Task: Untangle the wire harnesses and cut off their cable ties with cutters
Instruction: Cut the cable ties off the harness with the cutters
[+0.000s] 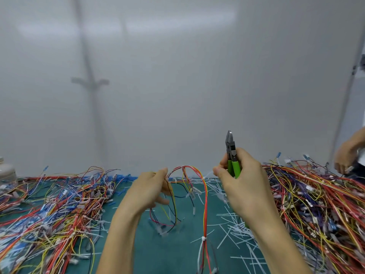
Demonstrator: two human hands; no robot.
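One wire harness (194, 186): red, orange, yellow strands looped above green mat (173, 250) | left hand (147, 191) pinches its top | white cable tie (203, 238) low | right hand (242, 180) grips green-handled cutters (232, 155), blades together, upright.

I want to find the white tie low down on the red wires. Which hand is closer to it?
Right, I think. The cable tie hangs low between both arms; the right hand, holding the cutters, is up beside it, the left hand farther across.
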